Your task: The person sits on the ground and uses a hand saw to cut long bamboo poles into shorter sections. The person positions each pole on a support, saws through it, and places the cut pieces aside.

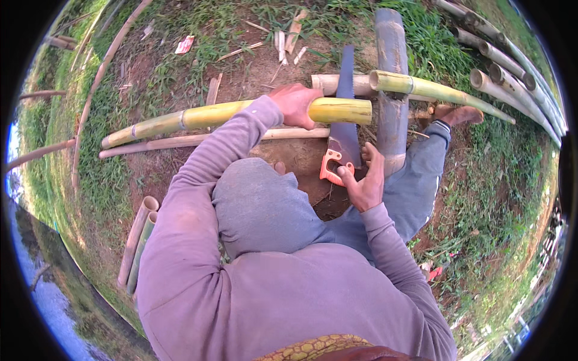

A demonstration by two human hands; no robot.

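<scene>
Holding: left grip is wrapped around the yellow bamboo pole, near its right end.
Reaching: right grip has thumb and fingers spread beside the saw's orange handle; whether they touch, I cannot tell.
Pole: crosses in front of the knees, its cut right end beside the thick grey bamboo.
Saw: blade passes beneath the pole, its tip pointing away from the body.
Nearby: a tapering green-yellow pole lies across the grey bamboo.

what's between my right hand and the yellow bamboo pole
In the head view, the lower blade of the saw lies between the right hand and the yellow bamboo pole.
</scene>
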